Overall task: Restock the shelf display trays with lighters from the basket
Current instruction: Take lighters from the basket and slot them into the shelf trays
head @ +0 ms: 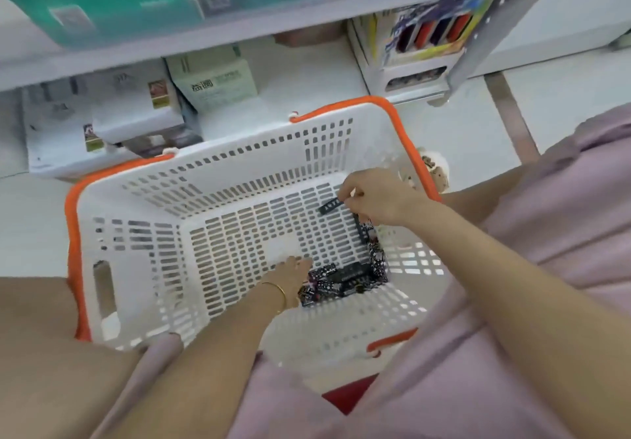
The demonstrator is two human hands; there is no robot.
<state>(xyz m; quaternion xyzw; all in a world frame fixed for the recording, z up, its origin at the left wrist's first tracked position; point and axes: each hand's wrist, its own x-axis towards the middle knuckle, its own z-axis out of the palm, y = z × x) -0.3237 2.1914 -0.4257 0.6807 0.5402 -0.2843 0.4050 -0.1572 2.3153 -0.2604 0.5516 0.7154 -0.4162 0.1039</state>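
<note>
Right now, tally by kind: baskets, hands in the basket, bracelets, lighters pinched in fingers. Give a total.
basket: 1
hands in it: 2, left hand and right hand
bracelet: 1
pinched lighter: 1, in the right hand
Total: 5
The loose lighters in the corner are too jumbled to count.
</note>
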